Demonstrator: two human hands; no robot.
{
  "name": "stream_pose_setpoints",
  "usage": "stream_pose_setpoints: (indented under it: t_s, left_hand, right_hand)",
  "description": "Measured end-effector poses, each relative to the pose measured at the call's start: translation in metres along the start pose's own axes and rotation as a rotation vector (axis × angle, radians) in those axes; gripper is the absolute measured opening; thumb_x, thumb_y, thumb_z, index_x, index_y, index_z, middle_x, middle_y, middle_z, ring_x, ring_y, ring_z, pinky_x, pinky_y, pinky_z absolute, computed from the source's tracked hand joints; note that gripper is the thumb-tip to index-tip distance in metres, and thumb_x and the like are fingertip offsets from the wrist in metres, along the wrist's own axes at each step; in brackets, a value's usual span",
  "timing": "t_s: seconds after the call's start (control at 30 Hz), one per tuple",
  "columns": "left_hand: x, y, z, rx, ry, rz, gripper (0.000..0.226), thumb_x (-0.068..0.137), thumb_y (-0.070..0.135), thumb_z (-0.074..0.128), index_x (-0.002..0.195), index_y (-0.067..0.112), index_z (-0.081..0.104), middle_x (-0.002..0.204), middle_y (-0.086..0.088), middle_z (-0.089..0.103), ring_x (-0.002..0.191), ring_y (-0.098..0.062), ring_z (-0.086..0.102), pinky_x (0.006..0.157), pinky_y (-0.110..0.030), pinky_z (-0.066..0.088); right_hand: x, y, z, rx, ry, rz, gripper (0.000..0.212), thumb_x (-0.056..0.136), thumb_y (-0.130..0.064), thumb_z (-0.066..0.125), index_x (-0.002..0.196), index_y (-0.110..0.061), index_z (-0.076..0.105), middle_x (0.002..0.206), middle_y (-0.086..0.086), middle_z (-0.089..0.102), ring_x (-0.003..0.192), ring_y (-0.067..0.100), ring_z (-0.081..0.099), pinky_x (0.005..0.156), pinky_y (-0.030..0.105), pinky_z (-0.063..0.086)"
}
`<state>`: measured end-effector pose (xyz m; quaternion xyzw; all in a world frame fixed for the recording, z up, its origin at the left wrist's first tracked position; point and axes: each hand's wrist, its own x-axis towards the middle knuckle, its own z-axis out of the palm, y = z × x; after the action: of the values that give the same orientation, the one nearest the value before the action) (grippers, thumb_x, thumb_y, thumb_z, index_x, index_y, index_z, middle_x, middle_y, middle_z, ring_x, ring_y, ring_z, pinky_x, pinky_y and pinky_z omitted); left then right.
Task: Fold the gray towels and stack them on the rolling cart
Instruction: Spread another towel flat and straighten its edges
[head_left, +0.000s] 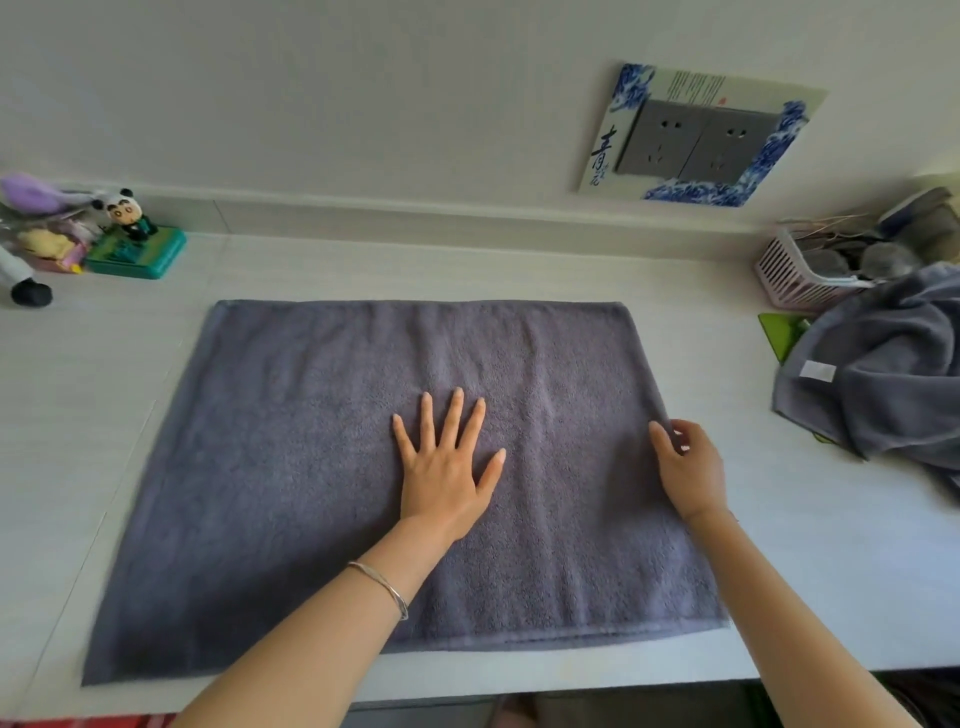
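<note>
A gray towel lies spread flat on the white table, doubled over, with two layers showing along its near edge. My left hand rests palm down on the towel's middle, fingers spread. My right hand pinches the towel's right edge between thumb and fingers. A second gray towel lies crumpled in a heap at the table's right side, with a white label showing. No rolling cart is in view.
A pink slatted basket with dark items stands at the back right, behind the crumpled towel. A panda figure on a green box and small toys sit at the back left. Wall sockets are above. A green sheet pokes out by the heap.
</note>
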<state>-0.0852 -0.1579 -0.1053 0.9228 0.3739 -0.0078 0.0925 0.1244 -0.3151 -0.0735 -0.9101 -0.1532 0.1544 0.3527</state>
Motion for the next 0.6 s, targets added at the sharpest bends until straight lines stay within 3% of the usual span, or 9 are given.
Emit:
stream_pose_setpoints:
  t_s: [0.03, 0.1, 0.17, 0.2, 0.3, 0.37, 0.43, 0.6]
  left_hand:
    - [-0.001, 0.006, 0.0, 0.002, -0.008, 0.008, 0.069, 0.09, 0.062, 0.013, 0.149, 0.027, 0.022, 0.157, -0.002, 0.022, 0.144, -0.038, 0.015, 0.11, -0.067, 0.007]
    - [-0.001, 0.014, 0.002, 0.007, -0.005, 0.02, 0.068, 0.09, 0.061, 0.018, 0.147, 0.026, 0.03, 0.154, -0.003, 0.029, 0.141, -0.039, 0.023, 0.108, -0.068, 0.013]
    - [0.0, 0.019, 0.002, 0.007, -0.021, 0.022, 0.07, 0.089, 0.063, 0.012, 0.149, 0.028, 0.023, 0.157, -0.001, 0.022, 0.144, -0.038, 0.015, 0.11, -0.067, 0.005]
    - [0.001, 0.02, 0.001, 0.006, -0.03, 0.022, 0.072, 0.088, 0.064, 0.007, 0.15, 0.03, 0.016, 0.158, 0.0, 0.014, 0.145, -0.036, 0.007, 0.11, -0.065, -0.002]
    - [0.002, 0.017, -0.002, -0.017, -0.022, 0.038, 0.077, 0.082, 0.066, -0.004, 0.151, 0.032, 0.005, 0.16, 0.004, 0.001, 0.147, -0.029, -0.004, 0.113, -0.059, -0.009]
    - [-0.002, 0.004, -0.006, -0.064, -0.002, 0.06, 0.083, 0.079, 0.07, -0.012, 0.151, 0.032, 0.001, 0.16, 0.004, -0.001, 0.147, -0.022, -0.005, 0.117, -0.051, -0.006]
    - [-0.009, -0.02, -0.012, -0.118, 0.019, 0.032, 0.086, 0.077, 0.071, -0.016, 0.151, 0.031, 0.0, 0.16, 0.004, -0.001, 0.147, -0.019, -0.004, 0.118, -0.046, -0.005]
    - [-0.035, -0.115, -0.033, -0.159, 0.131, -0.163, 0.073, 0.089, 0.061, 0.007, 0.151, 0.025, 0.019, 0.158, 0.0, 0.016, 0.147, -0.023, 0.007, 0.116, -0.049, -0.003]
  right_hand:
    - [0.003, 0.004, -0.007, -0.041, -0.037, 0.019, 0.046, 0.093, -0.036, 0.055, 0.123, -0.001, 0.053, 0.119, 0.017, 0.059, 0.11, 0.034, 0.055, 0.09, 0.037, 0.042]
    - [0.007, 0.012, -0.023, -0.051, -0.121, 0.041, 0.048, 0.087, -0.048, 0.059, 0.096, -0.001, 0.059, 0.09, 0.014, 0.059, 0.088, 0.03, 0.058, 0.072, 0.034, 0.041]
    - [0.007, 0.016, -0.042, -0.013, -0.195, 0.013, 0.061, 0.081, -0.054, 0.061, 0.078, 0.006, 0.056, 0.071, 0.009, 0.052, 0.068, 0.021, 0.049, 0.061, 0.031, 0.034]
    - [0.005, 0.015, -0.051, 0.007, -0.217, -0.016, 0.056, 0.083, -0.05, 0.062, 0.077, 0.006, 0.06, 0.068, 0.007, 0.056, 0.065, 0.019, 0.049, 0.06, 0.029, 0.037]
    - [-0.006, -0.004, -0.072, 0.065, -0.259, -0.14, 0.023, 0.089, -0.031, 0.062, 0.08, -0.012, 0.072, 0.074, -0.002, 0.07, 0.067, 0.008, 0.062, 0.058, 0.014, 0.048]
    - [-0.013, -0.024, -0.08, 0.105, -0.272, -0.211, 0.019, 0.092, -0.026, 0.059, 0.085, -0.016, 0.073, 0.076, -0.005, 0.072, 0.066, 0.0, 0.064, 0.058, 0.01, 0.048]
    - [-0.02, -0.047, -0.082, 0.159, -0.322, -0.24, 0.018, 0.094, -0.025, 0.056, 0.091, -0.02, 0.073, 0.081, -0.004, 0.074, 0.074, 0.004, 0.067, 0.065, 0.015, 0.052]
    - [-0.054, -0.113, -0.064, 0.249, -0.4, -0.321, 0.021, 0.096, -0.022, 0.053, 0.091, -0.024, 0.074, 0.091, 0.002, 0.075, 0.082, 0.015, 0.069, 0.079, 0.032, 0.057]
